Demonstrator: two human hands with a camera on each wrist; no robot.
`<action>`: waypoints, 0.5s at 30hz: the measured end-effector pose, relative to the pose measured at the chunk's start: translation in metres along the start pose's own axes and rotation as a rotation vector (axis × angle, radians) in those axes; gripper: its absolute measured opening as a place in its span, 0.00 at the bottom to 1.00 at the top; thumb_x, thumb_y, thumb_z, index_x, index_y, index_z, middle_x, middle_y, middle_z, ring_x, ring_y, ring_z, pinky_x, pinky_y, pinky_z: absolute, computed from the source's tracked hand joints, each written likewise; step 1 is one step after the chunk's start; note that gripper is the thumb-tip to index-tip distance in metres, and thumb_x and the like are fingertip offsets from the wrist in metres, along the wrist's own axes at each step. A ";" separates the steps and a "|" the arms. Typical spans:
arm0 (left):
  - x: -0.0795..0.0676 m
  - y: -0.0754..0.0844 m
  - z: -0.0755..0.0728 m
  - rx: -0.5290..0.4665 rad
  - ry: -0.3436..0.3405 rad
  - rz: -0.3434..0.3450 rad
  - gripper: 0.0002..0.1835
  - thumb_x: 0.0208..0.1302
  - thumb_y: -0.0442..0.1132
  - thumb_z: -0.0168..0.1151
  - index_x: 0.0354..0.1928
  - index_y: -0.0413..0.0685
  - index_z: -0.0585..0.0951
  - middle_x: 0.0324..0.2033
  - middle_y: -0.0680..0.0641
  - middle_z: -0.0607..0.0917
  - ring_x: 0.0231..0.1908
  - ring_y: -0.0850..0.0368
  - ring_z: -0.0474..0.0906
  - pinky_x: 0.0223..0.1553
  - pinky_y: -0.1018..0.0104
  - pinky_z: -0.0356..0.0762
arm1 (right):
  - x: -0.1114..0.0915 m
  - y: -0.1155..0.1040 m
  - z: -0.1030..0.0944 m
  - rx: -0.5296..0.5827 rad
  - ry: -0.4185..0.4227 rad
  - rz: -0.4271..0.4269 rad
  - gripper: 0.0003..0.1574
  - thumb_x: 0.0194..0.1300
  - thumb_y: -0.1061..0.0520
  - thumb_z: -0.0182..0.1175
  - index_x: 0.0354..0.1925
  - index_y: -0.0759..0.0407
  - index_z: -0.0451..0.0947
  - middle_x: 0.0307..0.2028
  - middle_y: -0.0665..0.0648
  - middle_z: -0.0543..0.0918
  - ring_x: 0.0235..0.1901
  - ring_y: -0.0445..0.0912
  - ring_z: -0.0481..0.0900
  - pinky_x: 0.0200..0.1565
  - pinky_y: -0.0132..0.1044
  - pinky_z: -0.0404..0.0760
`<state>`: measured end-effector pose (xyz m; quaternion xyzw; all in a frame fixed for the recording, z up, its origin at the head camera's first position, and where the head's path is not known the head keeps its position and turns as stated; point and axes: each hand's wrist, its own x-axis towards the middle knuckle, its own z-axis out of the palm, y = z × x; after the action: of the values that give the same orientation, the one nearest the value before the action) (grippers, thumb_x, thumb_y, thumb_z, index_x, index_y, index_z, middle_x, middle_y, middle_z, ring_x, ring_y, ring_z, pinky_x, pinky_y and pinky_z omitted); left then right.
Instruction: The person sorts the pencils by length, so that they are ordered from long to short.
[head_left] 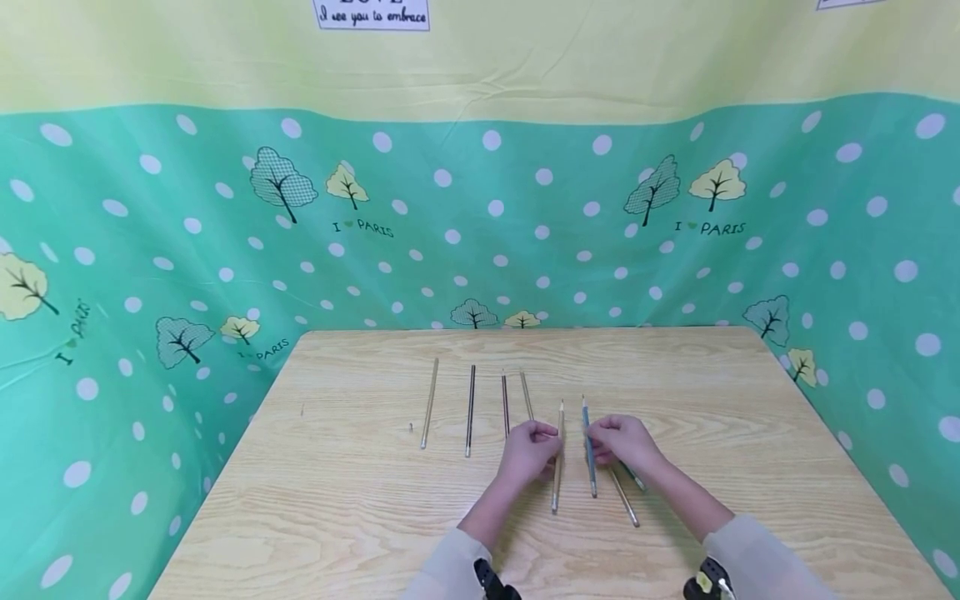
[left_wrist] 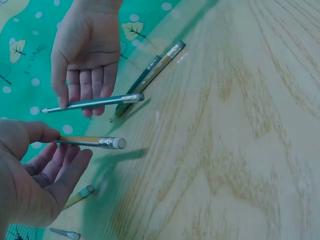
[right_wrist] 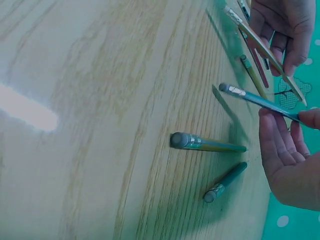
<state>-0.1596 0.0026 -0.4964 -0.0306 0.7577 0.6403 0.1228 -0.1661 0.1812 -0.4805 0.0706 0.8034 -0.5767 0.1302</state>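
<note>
My left hand pinches a yellow pencil between thumb and fingers. In the left wrist view that pencil is raised above the table, its eraser end toward the camera. To its right, my right hand pinches a blue pencil, also lifted; the right wrist view shows this pencil with its metal band and eraser. The two held pencils stand apart, points away from me. Beneath and beside the right hand, a gold pencil and a dark green pencil lie on the table.
Left of the hands lie a tan pencil, a black pencil, a dark red pencil and another tan pencil, roughly side by side. A tiny piece lies farther left. A green dotted cloth hangs behind the wooden table.
</note>
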 end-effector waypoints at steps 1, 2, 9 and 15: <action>0.000 0.001 0.000 -0.014 -0.001 -0.001 0.11 0.55 0.34 0.63 0.41 0.40 0.79 0.28 0.48 0.80 0.25 0.57 0.79 0.27 0.63 0.85 | 0.000 0.000 0.000 0.011 -0.006 0.001 0.18 0.64 0.58 0.55 0.42 0.75 0.73 0.28 0.59 0.83 0.26 0.43 0.81 0.35 0.38 0.87; 0.001 0.001 0.000 -0.023 -0.003 -0.002 0.11 0.55 0.35 0.63 0.42 0.40 0.79 0.28 0.48 0.80 0.25 0.57 0.79 0.28 0.63 0.86 | 0.001 0.000 0.000 0.022 -0.008 0.004 0.18 0.65 0.58 0.55 0.43 0.75 0.72 0.28 0.58 0.83 0.26 0.43 0.80 0.34 0.38 0.87; 0.002 0.005 -0.002 -0.064 0.004 -0.023 0.12 0.57 0.35 0.62 0.44 0.41 0.79 0.30 0.47 0.81 0.26 0.57 0.79 0.28 0.61 0.86 | 0.001 -0.003 -0.001 0.064 -0.018 -0.001 0.20 0.65 0.57 0.55 0.46 0.75 0.70 0.29 0.58 0.81 0.27 0.42 0.79 0.33 0.34 0.86; 0.003 0.006 -0.002 -0.085 0.003 -0.024 0.17 0.56 0.34 0.63 0.49 0.42 0.78 0.31 0.47 0.83 0.25 0.57 0.80 0.29 0.59 0.86 | -0.002 -0.005 -0.001 0.072 -0.027 -0.009 0.22 0.64 0.60 0.56 0.51 0.75 0.69 0.32 0.58 0.83 0.28 0.42 0.79 0.33 0.33 0.84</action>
<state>-0.1638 0.0019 -0.4908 -0.0458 0.7294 0.6705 0.1279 -0.1661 0.1809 -0.4749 0.0641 0.7806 -0.6068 0.1358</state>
